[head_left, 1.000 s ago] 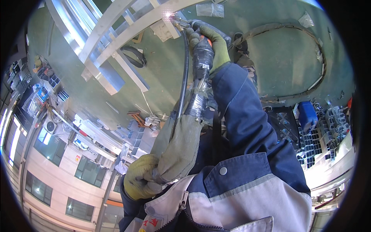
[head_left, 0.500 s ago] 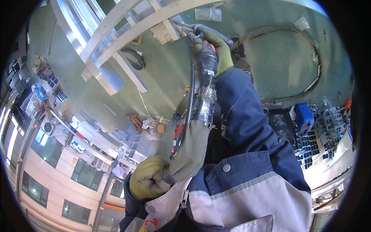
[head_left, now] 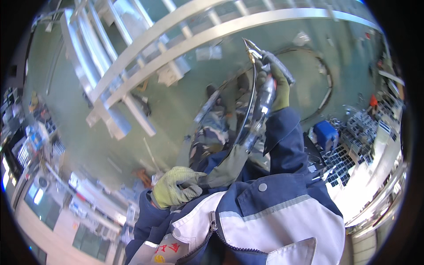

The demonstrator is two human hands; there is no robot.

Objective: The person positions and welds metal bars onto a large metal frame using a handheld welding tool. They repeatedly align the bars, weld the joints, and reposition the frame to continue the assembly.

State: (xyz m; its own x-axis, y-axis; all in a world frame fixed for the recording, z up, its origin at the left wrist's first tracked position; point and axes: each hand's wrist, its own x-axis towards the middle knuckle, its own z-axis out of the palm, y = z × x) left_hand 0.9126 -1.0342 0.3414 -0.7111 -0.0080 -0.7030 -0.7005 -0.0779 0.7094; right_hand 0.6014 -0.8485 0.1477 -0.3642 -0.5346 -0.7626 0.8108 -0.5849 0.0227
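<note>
In my gloved right hand (head_left: 280, 88) is a welding torch (head_left: 266, 98), its handle wrapped in shiny black tape. The fingers close around the handle, and the torch's thin pointed tip (head_left: 250, 47) points up and away, apart from the metal frame. A thin black hose (head_left: 251, 99) curves down from near the tip. Behind the handle runs a cable in a grey-green cloth sleeve (head_left: 226, 168). Close to my jacket, my gloved left hand (head_left: 176, 187) is closed on the lower end of this sleeve. Motion blurs some of the torch's detail.
A long silvery metal frame (head_left: 185, 51) with crossbars arches across the far side. A dark cable loop (head_left: 329, 84) lies on the green floor at right. Nearer right are a blue container (head_left: 326, 134) and stacked metal profiles (head_left: 362, 128). My camouflage-trousered legs (head_left: 207, 141) show below the torch.
The torch and my right hand have moved right and away from the metal frame's edge. The view has shifted, and my legs now show. My left hand keeps its hold on the sleeve.
</note>
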